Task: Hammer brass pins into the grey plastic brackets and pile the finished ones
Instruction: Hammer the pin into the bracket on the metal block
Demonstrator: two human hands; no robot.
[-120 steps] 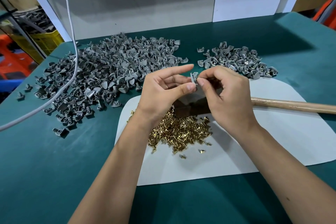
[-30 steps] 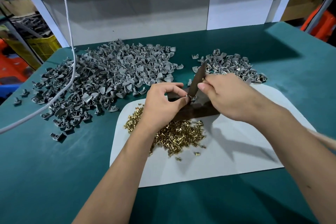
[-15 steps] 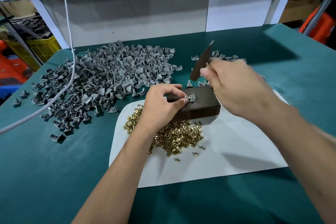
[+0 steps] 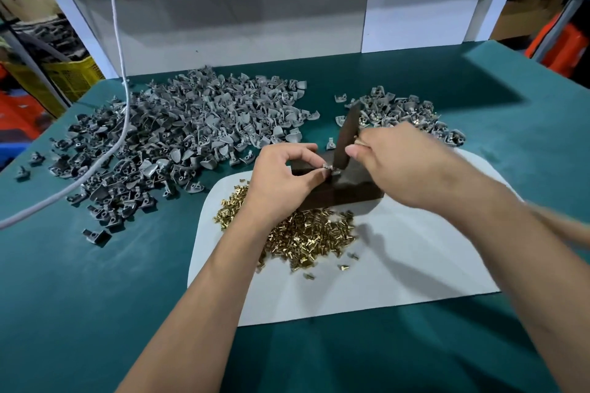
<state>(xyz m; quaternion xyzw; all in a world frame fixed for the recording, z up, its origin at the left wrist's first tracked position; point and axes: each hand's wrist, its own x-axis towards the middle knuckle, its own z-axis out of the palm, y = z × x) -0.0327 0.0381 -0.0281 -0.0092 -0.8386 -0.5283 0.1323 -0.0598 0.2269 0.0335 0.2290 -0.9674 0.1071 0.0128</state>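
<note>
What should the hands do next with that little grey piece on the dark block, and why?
Probably lift the hammer and tap again. Its head sits on the bracket, which the left hand pinches on the dark block; whether the pin is fully in is too small to tell. If it is, the bracket likely goes to the smaller pile. The right hand grips the hammer.

My left hand [image 4: 282,175] covers most of the bracket [image 4: 332,169] on the dark block [image 4: 348,191], so I cannot tell how far its pin is in; my right hand [image 4: 399,166] hides the hammer [image 4: 348,134] handle; the handle's far end blurs at the right edge; both forearms are cut off below; the brass pins [image 4: 306,233] lie partly under my left wrist.
</note>
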